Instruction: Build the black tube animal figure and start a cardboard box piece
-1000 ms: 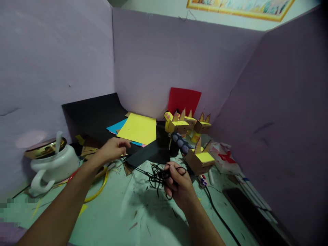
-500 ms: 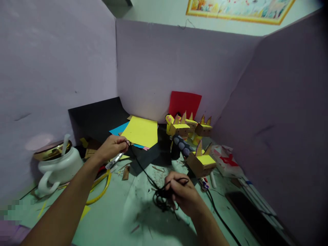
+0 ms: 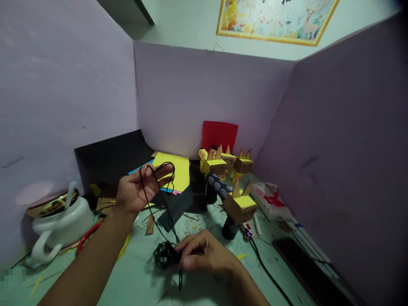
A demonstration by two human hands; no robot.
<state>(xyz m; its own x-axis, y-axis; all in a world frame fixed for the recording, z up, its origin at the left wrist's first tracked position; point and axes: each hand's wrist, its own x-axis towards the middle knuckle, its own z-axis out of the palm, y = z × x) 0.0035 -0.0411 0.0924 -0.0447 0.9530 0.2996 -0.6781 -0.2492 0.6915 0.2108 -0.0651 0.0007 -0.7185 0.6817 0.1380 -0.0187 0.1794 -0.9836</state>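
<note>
While a thin black cord (image 3: 158, 199) runs between both hands, its free end loops over the raised left hand (image 3: 137, 190), draped across the spread fingers (image 3: 163, 171) with the palm turned up — the grip there is released, the cord only hanging on it. From that loop the cord drops to a tangled black bundle (image 3: 165, 254) lying on the pale green surface (image 3: 134, 276), where the right hand (image 3: 205, 257) pinches it between thumb and fingertips, grasping the bundle low against the surface.

Just behind the left hand lie a yellow paper sheet (image 3: 174, 170) over a blue sheet, and a black card sheet (image 3: 111, 153) curving up the wall. Beyond the right hand stands a small brown cardboard box figure with a yellow top and pointed ears (image 3: 239, 206) on a dark post, with more such figures (image 3: 223, 161) grouped near the back wall — a red paper sheet (image 3: 219, 135) leans upright behind them. A black cable (image 3: 267, 272) trails over the surface to the right of the right hand. At the far left sits a white ceramic pot with a gold lid (image 3: 57, 216), with a red and a yellow band beside it.
</note>
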